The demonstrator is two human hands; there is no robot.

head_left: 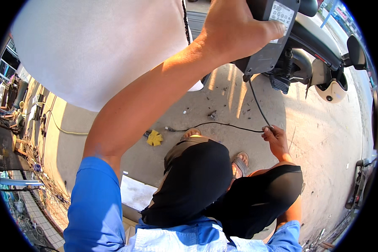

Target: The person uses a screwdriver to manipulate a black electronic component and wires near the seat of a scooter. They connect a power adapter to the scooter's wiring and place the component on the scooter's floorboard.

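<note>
Cable (256,101) runs down from charger box (266,38) to my right hand (275,140), then left along concrete floor (222,92) | left hand (235,27) raised, arm stretched up, fingers wrapped on box top | right hand low beside knee, pinching cable | scooter (323,54) just behind box.

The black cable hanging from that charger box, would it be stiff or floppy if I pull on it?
Probably floppy: the black cable sags from the charger box to the right hand and trails in loose curves across the concrete. It looks thin, so likely light.
</note>
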